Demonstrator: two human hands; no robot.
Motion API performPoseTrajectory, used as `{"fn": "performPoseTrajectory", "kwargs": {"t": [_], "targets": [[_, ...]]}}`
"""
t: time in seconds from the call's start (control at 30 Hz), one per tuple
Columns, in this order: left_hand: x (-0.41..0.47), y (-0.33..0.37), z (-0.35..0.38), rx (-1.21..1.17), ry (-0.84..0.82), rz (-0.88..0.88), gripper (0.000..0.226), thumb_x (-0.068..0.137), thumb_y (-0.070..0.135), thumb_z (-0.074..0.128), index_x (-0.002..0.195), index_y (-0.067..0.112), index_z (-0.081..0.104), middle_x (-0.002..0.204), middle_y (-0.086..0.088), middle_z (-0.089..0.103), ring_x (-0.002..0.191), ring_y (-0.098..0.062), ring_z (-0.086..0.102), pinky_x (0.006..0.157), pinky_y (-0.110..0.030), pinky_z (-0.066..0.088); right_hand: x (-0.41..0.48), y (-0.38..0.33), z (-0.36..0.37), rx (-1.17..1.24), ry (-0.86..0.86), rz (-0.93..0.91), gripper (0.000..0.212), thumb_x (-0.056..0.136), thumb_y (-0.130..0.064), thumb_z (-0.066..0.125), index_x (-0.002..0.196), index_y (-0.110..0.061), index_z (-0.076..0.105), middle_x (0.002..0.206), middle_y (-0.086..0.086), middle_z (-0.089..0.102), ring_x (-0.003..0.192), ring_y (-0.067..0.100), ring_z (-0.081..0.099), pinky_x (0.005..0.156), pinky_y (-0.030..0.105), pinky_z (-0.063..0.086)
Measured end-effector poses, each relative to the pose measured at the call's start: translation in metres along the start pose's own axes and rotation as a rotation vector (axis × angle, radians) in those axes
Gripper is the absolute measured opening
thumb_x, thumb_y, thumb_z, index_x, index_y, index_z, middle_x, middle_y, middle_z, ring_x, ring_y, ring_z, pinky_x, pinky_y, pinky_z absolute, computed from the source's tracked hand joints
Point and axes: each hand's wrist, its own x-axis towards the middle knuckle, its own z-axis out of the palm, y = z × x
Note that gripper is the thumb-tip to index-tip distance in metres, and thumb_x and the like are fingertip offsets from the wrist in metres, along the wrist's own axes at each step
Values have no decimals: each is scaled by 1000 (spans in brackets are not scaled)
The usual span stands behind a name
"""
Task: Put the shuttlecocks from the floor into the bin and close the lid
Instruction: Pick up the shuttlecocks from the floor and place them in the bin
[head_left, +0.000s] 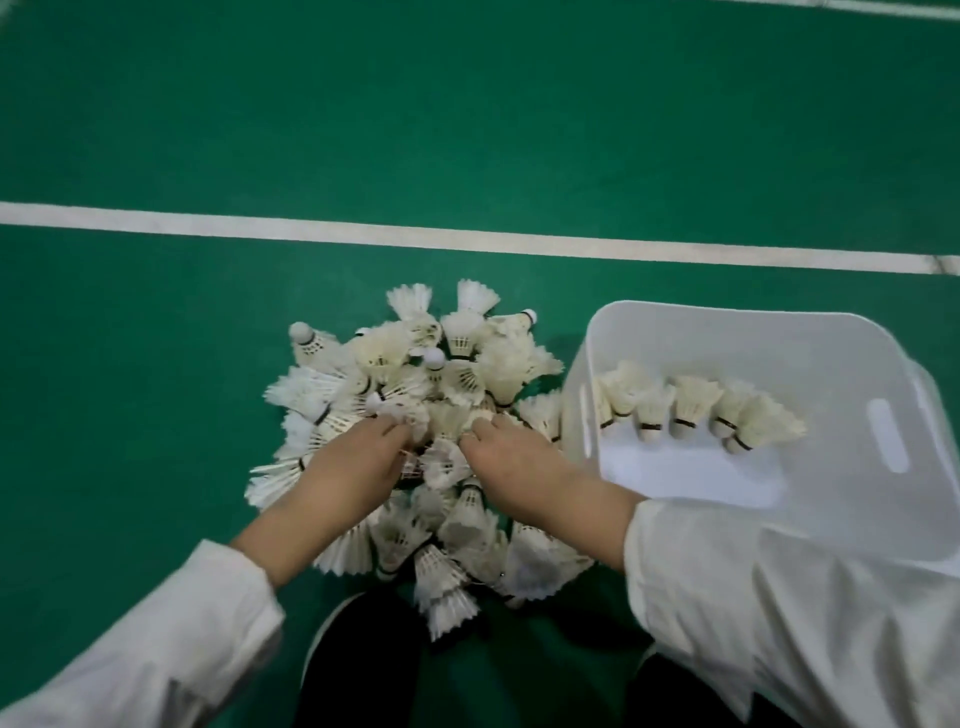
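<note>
A heap of several white feather shuttlecocks (415, 384) lies on the green floor in front of me. To its right stands a white plastic bin (727, 332), lid off, holding a row of several shuttlecocks (685, 410) on its bottom. My left hand (353, 462) rests palm-down on the heap's middle, fingertips pinching a shuttlecock. Beside it my right hand (514, 457) also presses into the heap, fingers curled on a shuttlecock. What lies under both palms is hidden. No lid is in view.
A white court line (467, 239) runs across the green floor beyond the heap. My dark trousers and shoes (363, 654) are at the bottom edge, near the closest shuttlecocks. White sleeves cover both forearms, and the right sleeve hides the bin's near corner.
</note>
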Motion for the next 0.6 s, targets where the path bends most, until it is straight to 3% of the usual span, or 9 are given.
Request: {"fn": "performPoseTrajectory", "kwargs": {"t": [0.17,0.3,0.43,0.5,0.6], "targets": [[-20,-18,-3,-198,193,-151,32,90,24,55,119,17,44,118,2,40,79,-15,55,68,-29,46,26,0,26,-145,-157,121,37,87,-7,53,124,-4,48,128,12,45,123,28,35,84,37,45],[-7,-23,10,-240,62,-189,43,88,30,56,125,18,39,127,0,36,90,-17,57,80,-36,48,30,5,33,-261,-190,90,30,89,-8,51,119,-5,55,127,10,48,122,28,34,86,34,41],[5,-18,15,-264,129,-194,46,88,34,56,127,16,39,125,-2,42,97,-19,54,81,-36,48,31,10,25,-193,-126,124,25,88,-4,49,111,-5,60,121,10,53,117,28,39,86,36,41],[11,-19,17,-297,164,-207,49,87,30,59,128,13,39,128,-4,42,107,-20,50,88,-33,43,31,11,18,-105,-54,166,27,86,0,47,110,-6,58,115,10,54,113,27,41,85,36,42],[22,-25,25,-257,43,-295,56,82,26,65,128,8,39,129,-11,42,117,-25,43,96,-31,35,30,12,11,7,82,236,23,87,-3,47,106,-9,59,108,8,56,105,26,45,78,36,44]]}}
